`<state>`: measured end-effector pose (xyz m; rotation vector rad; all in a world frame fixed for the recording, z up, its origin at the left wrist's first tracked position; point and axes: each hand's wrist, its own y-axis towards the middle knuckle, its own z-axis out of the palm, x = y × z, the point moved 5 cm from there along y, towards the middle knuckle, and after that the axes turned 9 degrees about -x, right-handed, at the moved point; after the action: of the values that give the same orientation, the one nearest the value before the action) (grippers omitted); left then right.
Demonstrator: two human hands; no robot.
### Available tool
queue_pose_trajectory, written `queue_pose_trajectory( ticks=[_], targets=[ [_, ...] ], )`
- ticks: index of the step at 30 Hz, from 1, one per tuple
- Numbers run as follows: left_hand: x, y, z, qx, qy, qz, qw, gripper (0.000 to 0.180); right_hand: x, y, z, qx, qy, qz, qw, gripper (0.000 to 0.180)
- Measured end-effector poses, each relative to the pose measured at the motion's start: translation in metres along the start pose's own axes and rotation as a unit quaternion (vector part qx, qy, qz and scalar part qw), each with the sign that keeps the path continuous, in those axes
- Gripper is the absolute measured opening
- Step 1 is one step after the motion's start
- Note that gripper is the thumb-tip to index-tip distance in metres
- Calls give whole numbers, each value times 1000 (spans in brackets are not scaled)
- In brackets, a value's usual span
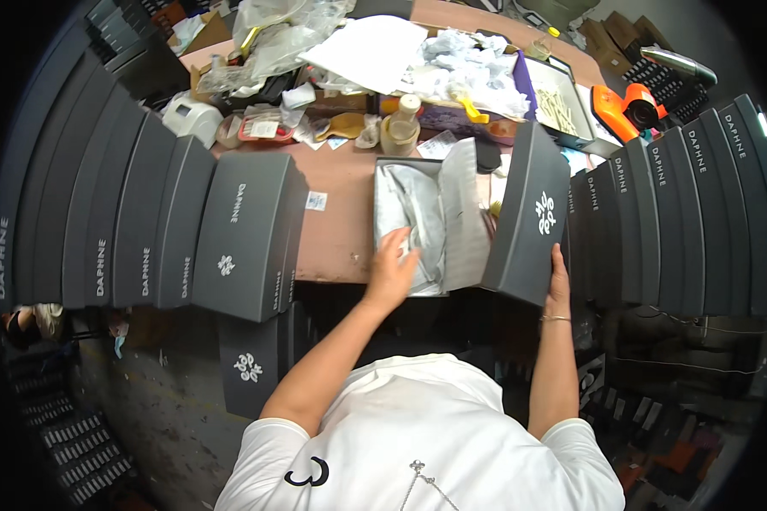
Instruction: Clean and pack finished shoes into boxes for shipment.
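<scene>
In front of me lies an uncovered dark grey shoebox [383, 166] lined with pale tissue paper [418, 204]. A white sheet [464, 221] stands up along its right side. My left hand [391, 271] rests over the tissue at the near left of the box, thumb and fingers apart. My right hand [558, 281] grips the near right edge of a dark grey shoebox lid [528, 217], which is tilted upright beside the box. Some of the right fingers are hidden by the lid. What lies under the tissue is covered.
Rows of dark grey shoeboxes stand at left [243, 221] and right [677, 221]. Behind are a capped bottle [400, 128], a purple bin [524, 85] of crumpled paper, an orange tape dispenser [626, 111] and a white device [192, 119]. The pinkish table [337, 243] ends near me.
</scene>
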<state>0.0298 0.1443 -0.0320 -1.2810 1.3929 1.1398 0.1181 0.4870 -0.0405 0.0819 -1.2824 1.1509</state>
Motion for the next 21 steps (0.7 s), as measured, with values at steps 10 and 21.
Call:
queue_pose_trajectory(
  ticks=[10, 21],
  targets=[
    [-20, -48, 129, 296, 219, 286, 884, 47, 54, -35, 118, -19, -369, -352, 860, 44],
    [-4, -54, -10, 53, -63, -159, 984, 32, -120, 61, 251, 201, -746, -399, 494, 66]
  ],
)
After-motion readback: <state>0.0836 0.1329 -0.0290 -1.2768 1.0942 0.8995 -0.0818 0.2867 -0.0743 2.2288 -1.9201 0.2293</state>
